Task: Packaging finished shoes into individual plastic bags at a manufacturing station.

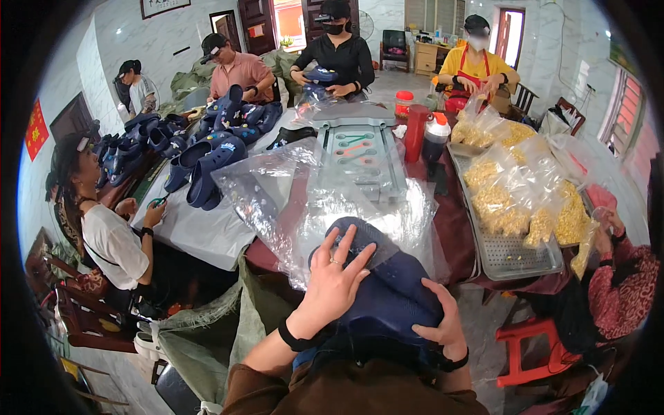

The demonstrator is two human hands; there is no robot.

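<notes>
A: Where is the navy footwear [398,285] found?
B: Close against the wearer's body, at the table's [453,225] near edge; clear plastic [259,190] is bunched beside its toe end.

A: State of the hands?
B: Left hand [332,280]: fingers splayed over the toe end, nothing clasped. Right hand [446,319]: half curled, the side edge gripped; whatever is hidden underneath cannot be told.

A: Handling?
B: Judged light, springy, not fragile; film is likely to slip. Best held by the thick side edge, as is done on the right.
</notes>
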